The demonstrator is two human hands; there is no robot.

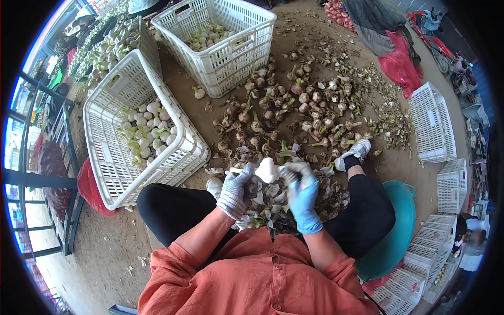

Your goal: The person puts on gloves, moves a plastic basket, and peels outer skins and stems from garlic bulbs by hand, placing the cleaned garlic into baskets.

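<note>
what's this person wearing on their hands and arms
The left hand wears a knitted work glove, white flecked with blue-grey, ribbed at the cuff. The right hand wears a smooth light blue glove that reaches a little past the wrist. Both forearms are bare beyond the gloves. The sleeves are of a loose orange-coral shirt, pushed up to about the elbows. No watch or jewellery shows.

Ahead, the garlic pile [294, 113] blocks the ground; 2 white crates [173, 152] [231, 55] wall off the left. Bare dirt [399, 163] opens right of the shoe [356, 152].
</note>
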